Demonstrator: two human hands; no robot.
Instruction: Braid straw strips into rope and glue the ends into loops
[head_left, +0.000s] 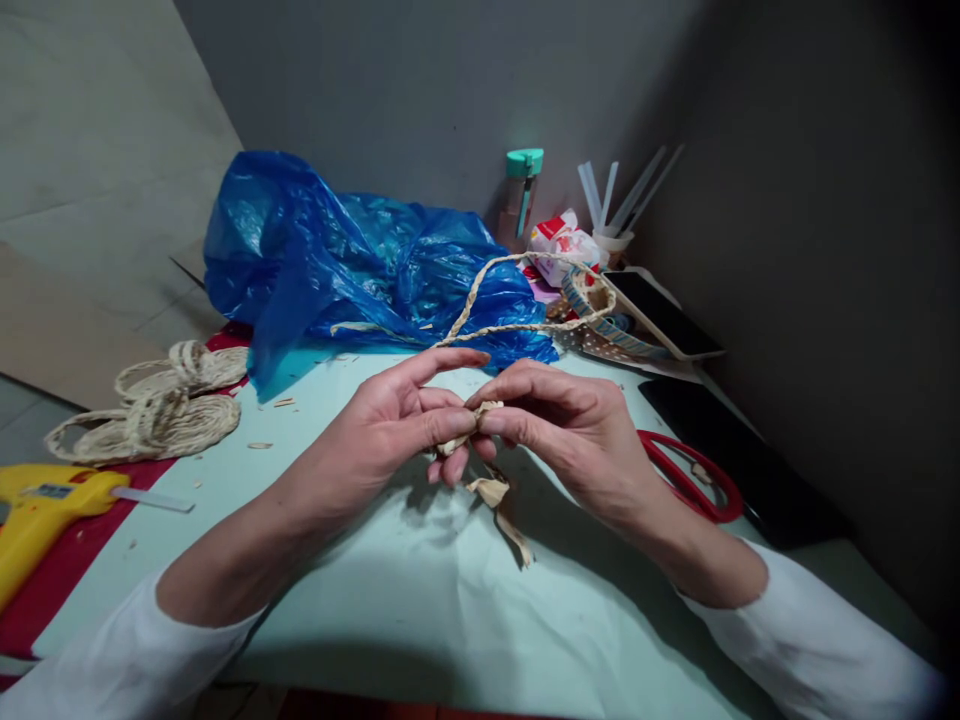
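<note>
My left hand [405, 420] and my right hand [562, 420] meet over the middle of the table, thumbs nearly touching. Pinched between them is a pale straw braid [461, 437], mostly covered by my fingers. Loose flat ends [504, 505] of the straw hang below the hands. A long plaited cord [472, 295] runs up from behind my hands and loops to the right over the blue plastic bag [390, 260]. Red-handled scissors [694, 475] lie beside my right wrist, their blades hidden.
Two woven straw sandals [165, 405] lie at the left, behind a yellow glue gun [64, 505]. At the right are a dark flat slab [739, 460], a tablet-like device [664, 310] and a cup of glue sticks [615, 238]. A teal-capped bottle [521, 190] stands against the wall.
</note>
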